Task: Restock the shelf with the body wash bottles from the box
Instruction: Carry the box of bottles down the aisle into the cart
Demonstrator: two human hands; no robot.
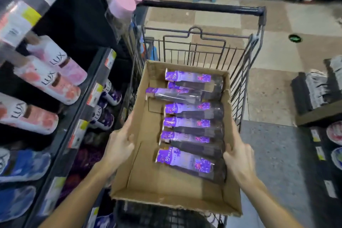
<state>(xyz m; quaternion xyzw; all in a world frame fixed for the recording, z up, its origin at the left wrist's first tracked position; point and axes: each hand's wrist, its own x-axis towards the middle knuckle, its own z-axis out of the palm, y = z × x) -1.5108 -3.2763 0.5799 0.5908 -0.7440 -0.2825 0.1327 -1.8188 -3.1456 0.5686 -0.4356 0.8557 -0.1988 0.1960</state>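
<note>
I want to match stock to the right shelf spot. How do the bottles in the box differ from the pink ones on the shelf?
The bottles in the box are dark with purple labels; the pink shelf bottles are white and pink or coral. The box bottles lie flat in a row along the cardboard box's right side, film-wrapped; the shelf bottles sit on the shelf, unwrapped. Both kinds look like tall, slim bottles.

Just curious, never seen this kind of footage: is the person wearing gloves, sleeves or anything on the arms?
No. The left hand and right hand are bare, without gloves, rings or watch visible. Both forearms are uncovered up to the picture's edge; no sleeve shows.
</note>
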